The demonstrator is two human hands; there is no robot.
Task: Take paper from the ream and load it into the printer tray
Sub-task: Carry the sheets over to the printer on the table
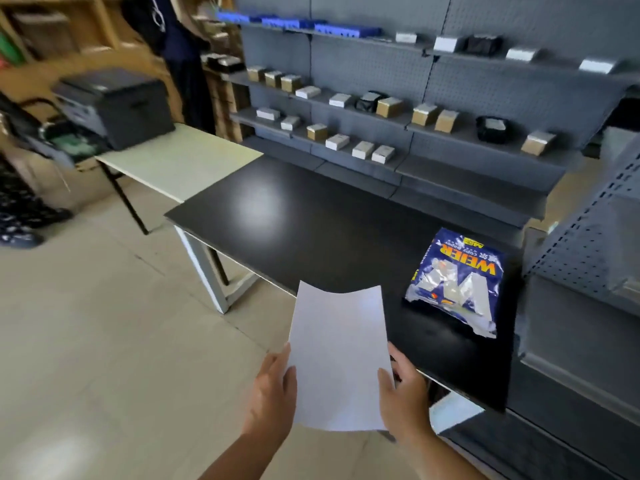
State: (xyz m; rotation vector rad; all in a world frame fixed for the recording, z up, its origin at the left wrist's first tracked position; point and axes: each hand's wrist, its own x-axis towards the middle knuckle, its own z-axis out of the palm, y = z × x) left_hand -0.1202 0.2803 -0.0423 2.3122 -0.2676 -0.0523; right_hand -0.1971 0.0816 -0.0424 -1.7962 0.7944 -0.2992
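Observation:
A white stack of paper (339,355) is held in front of me by both hands, its far edge sagging a little over the front edge of the black table (311,230). My left hand (273,393) grips its left edge and my right hand (405,396) grips its right edge. The torn-open blue ream wrapper (457,282) lies on the black table to the right. The dark grey printer (117,105) stands far off at the upper left on a white table (180,161); its tray is not discernible.
Grey pegboard shelves (415,109) with small boxes run behind the black table. A perforated metal rack (588,254) stands at the right. Pale tiled floor (104,341) stretches left of the tables. A person's patterned clothing and shoe (20,223) show at the left edge.

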